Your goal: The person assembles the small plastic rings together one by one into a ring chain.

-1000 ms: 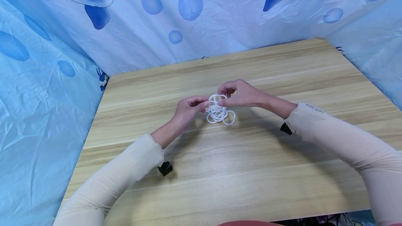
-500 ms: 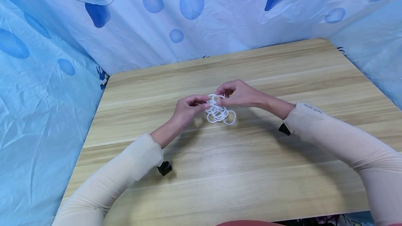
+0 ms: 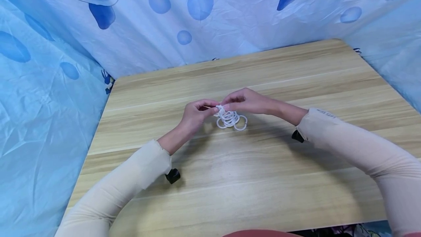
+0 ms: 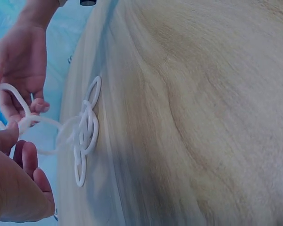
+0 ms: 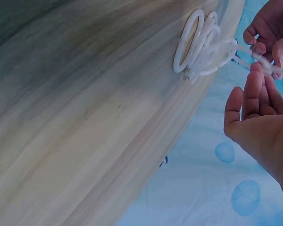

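A chain of linked white plastic rings [image 3: 229,120] lies bunched on the table, with its upper end raised between the two hands. My left hand [image 3: 194,115] pinches a raised ring between thumb and fingers at the left. From the right, my right hand [image 3: 249,101] pinches a ring at that same end, its fingertips almost meeting the left ones. In the left wrist view a raised ring [image 4: 14,89] shows a small gap in its loop. Lower rings [image 5: 188,42] rest on the wood in the right wrist view. Fingers partly hide the held rings.
The wooden table [image 3: 210,178] spreads around the hands. A blue patterned curtain [image 3: 177,14] hangs behind it and along both sides. Black wrist cameras [image 3: 173,176] sit under both pale sleeves [image 3: 144,167].
My right hand has shifted slightly left, closer to the left hand. The raised ring that stood visible between the hands is now mostly covered by fingers. The lower rings stay put.
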### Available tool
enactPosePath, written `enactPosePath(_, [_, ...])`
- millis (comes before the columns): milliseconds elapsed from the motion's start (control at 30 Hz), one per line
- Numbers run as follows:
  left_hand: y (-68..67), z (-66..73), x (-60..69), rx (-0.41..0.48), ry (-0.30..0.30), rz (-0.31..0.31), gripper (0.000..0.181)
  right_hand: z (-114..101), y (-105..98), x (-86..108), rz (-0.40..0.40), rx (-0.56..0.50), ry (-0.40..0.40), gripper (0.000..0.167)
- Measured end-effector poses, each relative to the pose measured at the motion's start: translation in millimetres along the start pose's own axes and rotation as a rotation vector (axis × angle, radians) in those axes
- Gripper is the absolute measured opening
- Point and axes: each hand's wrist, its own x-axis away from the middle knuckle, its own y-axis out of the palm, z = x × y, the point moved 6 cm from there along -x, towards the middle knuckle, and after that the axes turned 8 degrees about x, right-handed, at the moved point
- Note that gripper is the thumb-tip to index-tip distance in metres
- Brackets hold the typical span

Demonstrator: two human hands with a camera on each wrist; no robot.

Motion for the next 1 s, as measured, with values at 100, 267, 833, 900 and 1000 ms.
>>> enactPosePath(100, [-1.5,0.4,0.1,0.025,-0.016,0.018,0.023,7,-10,5.6,0.053,-0.004,0.035,0.037])
enactPosePath(267, [-3.7,0.1,0.6,0.057,-0.041,0.033,0.028,19,-30,16.8,0.215,0.161,0.103,0.033])
enactPosePath(833, [-5.6,3.1,2.5,0.072,-0.050,0.045,0.028,32,-23,19.3,0.200,0.534,0.122,0.044])
enactPosePath(900, [-5.7,3.1,2.9,0.075,-0.055,0.046,0.027,32,-14,18.9,0.157,0.632,0.110,0.041])
enactPosePath(1000, [-5.9,2.9,3.4,0.076,-0.058,0.045,0.026,29,1,18.4,0.109,0.787,0.083,0.040])
